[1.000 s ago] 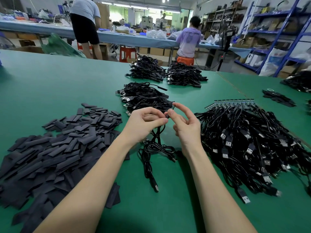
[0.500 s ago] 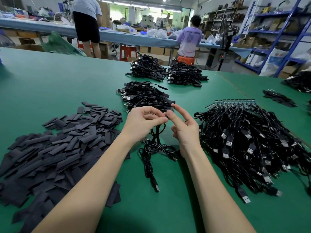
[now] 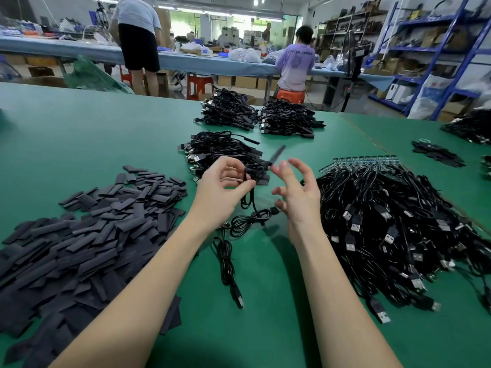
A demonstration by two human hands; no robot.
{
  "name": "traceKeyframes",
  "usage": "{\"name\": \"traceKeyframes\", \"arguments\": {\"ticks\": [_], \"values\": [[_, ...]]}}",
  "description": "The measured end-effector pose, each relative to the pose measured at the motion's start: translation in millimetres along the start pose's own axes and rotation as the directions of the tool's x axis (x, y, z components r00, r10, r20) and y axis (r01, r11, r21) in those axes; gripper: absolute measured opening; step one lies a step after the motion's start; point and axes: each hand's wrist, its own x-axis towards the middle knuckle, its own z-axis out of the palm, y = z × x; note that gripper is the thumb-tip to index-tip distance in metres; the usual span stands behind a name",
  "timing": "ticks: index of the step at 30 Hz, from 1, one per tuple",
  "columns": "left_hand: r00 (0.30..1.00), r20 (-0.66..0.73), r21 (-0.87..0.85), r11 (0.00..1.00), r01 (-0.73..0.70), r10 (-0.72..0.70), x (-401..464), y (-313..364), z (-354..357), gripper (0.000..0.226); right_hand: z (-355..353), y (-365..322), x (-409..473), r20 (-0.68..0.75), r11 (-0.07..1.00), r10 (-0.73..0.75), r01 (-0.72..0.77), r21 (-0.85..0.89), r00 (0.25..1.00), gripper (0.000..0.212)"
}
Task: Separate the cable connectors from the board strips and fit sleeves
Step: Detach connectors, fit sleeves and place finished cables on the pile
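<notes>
My left hand (image 3: 223, 192) pinches a thin black cable (image 3: 225, 261) between thumb and fingers; the rest of the cable trails in loops down onto the green table (image 3: 79, 128). A blurred black sleeve (image 3: 276, 154) slants up just beyond the fingertips of both hands. My right hand (image 3: 297, 197) is beside it with fingers spread and holds nothing; whether a fingertip touches the sleeve I cannot tell. Loose flat sleeves (image 3: 93, 229) lie heaped on the left. On the right, a tangle of cables (image 3: 385, 221) hangs from a board strip (image 3: 366, 160).
Three heaps of black cables lie farther back: one (image 3: 218, 150) just beyond my hands, two (image 3: 231, 110) (image 3: 287, 120) near the far edge. More black parts (image 3: 435, 154) sit on the adjoining table at right. Two people stand at a bench behind.
My hands, which were pinched together on the cable end, have parted. The right hand has opened and spread its fingers. The sleeve now sticks up, blurred, between the fingertips.
</notes>
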Motion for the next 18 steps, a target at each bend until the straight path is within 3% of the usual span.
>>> {"name": "traceKeyframes", "arguments": {"ticks": [2, 4, 6, 12, 15, 18], "values": [[0.997, -0.057, 0.011, 0.998, -0.055, 0.055, 4, 0, -2, 0.026, -6, 2, 0, 0.083, 0.953, 0.057, -0.030, -0.301, 0.995, 0.025], [0.990, -0.113, 0.012, 0.997, -0.082, 0.082, 6, -2, -6, 0.027, -12, 8, 0, 0.194, 0.805, 0.119, 0.020, -0.592, 0.974, 0.036], [0.984, -0.150, 0.029, 0.996, -0.089, 0.092, 7, -4, -9, 0.027, -14, 12, 0, 0.242, 0.683, 0.152, 0.075, -0.726, 0.958, 0.045], [0.964, -0.145, 0.201, 0.961, -0.192, 0.223, 12, 1, -15, 0.020, -13, 15, 2, 0.214, 0.585, 0.163, 0.080, -0.807, 0.963, 0.045], [0.902, -0.100, 0.419, 0.840, -0.345, 0.420, 35, 15, -15, 0.021, -12, 17, 1, 0.200, 0.529, 0.119, 0.108, -0.842, 0.973, 0.043], [0.857, 0.052, 0.606, 0.666, -0.435, 0.512, 78, 25, -13, 0.018, -8, 20, -1, 0.223, 0.463, 0.099, 0.154, -0.873, 0.970, 0.039]]}}
